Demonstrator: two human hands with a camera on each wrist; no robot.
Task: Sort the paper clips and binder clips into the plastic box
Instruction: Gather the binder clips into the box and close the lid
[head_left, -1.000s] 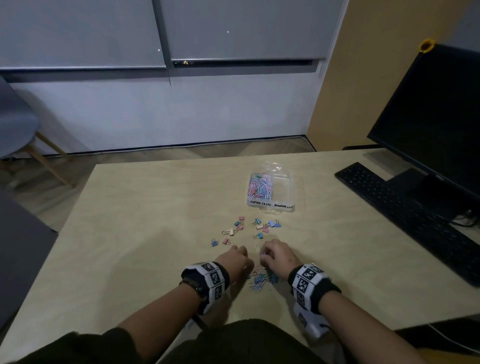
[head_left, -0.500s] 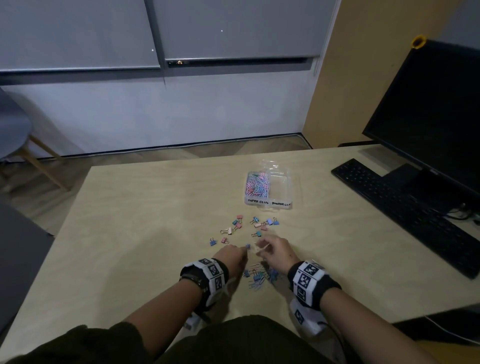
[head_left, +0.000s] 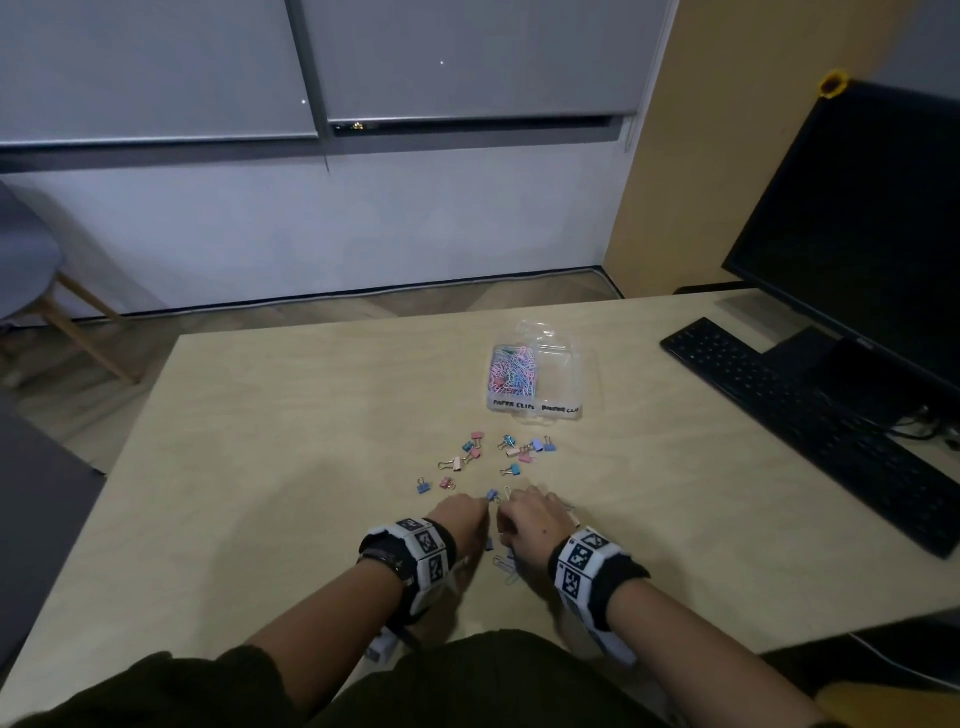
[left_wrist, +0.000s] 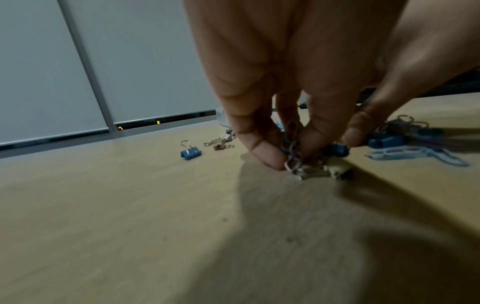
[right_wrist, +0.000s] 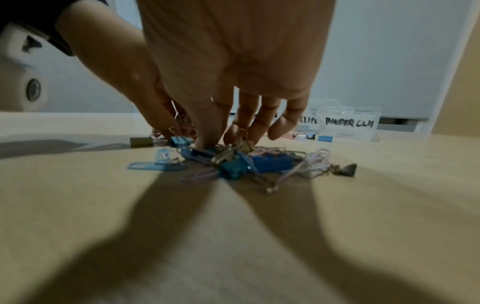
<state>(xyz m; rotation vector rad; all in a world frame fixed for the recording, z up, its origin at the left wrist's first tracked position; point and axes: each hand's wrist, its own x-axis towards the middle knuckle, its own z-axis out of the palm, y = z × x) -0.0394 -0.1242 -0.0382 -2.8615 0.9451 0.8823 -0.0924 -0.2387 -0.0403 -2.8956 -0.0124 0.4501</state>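
Left hand (left_wrist: 298, 82) pinches a few paper clips (left_wrist: 292, 144); right hand (right_wrist: 228, 67) fingers (right_wrist: 207, 133) splayed into the pile (right_wrist: 233, 162). Plastic box (head_left: 537, 384) lies straight ahead, paper-clip side left.

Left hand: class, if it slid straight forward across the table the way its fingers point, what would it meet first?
Probably the small blue binder clip lying just ahead of the left hand and its fingertips. Beyond that lie the scattered binder clips, then the plastic box. Depth is uncertain in the head view.
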